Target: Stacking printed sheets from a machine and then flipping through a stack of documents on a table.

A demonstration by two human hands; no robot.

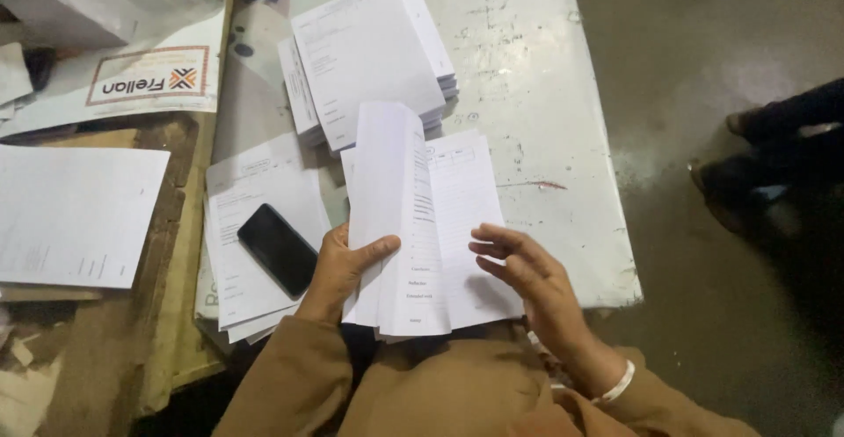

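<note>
Fingers of left hand (338,265) pinch a curling paper stack (413,226); right hand (527,279) fingers spread, resting on it.

- Thick stack of white printed paper forms (413,226), upper sheets lifted and curled upright, lower sheets flat.
- It lies at the near edge of the scuffed white tabletop (545,120), overhanging slightly.

Left hand (338,265) clamped on lifted half of printed paper stack (413,226), thumb across it; right hand (532,279) open, fingertips on flat sheets. Black phone (277,250) at nine o'clock.
</note>
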